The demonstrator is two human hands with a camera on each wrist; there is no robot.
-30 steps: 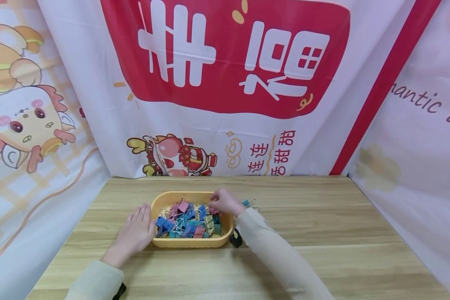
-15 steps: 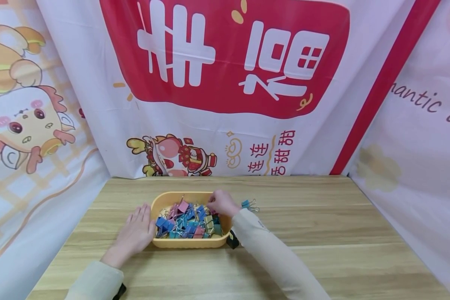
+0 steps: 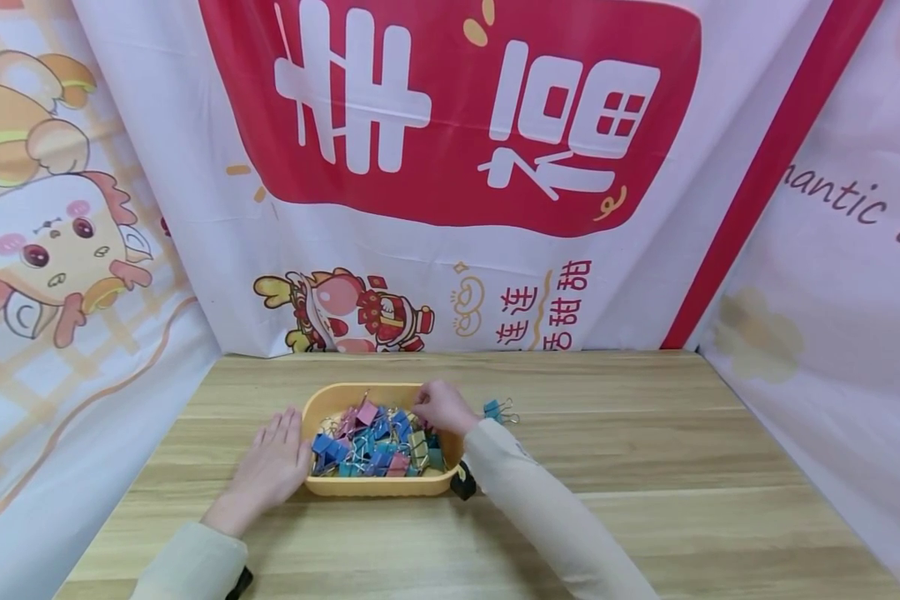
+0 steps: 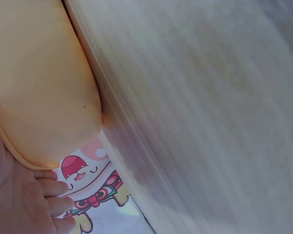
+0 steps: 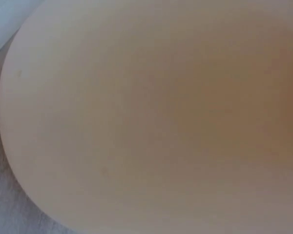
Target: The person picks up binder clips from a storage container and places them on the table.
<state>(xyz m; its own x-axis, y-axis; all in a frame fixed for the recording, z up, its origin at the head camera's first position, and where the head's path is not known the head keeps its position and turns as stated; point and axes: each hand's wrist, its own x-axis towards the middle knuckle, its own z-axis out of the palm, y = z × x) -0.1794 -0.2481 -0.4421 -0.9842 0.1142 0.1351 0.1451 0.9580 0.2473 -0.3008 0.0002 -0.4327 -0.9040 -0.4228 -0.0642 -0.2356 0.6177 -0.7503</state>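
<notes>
A yellow plastic box (image 3: 381, 487) stands on the table, filled with a heap of binder clips (image 3: 381, 442) in blue, teal, pink, purple and gold. My left hand (image 3: 273, 458) rests against the box's left end, fingers straight. In the left wrist view its fingers (image 4: 51, 204) lie beside the box wall (image 4: 44, 92). Over the right back part of the box, my right hand (image 3: 447, 407) reaches in with bent fingers above the clips. Whether a clip is between its fingertips is hidden. Only the box wall (image 5: 146, 117) fills most of the right wrist view.
Blue-teal binder clips (image 3: 499, 409) lie on the wooden table (image 3: 645, 467) just right of the box. A printed cloth (image 3: 450, 192) hangs behind the table, with more cloth at both sides. A black strap piece (image 3: 462, 482) shows below my right wrist.
My right hand has shifted slightly left over the box, uncovering more of the clips on the table. The left hand and the box have stayed put.
</notes>
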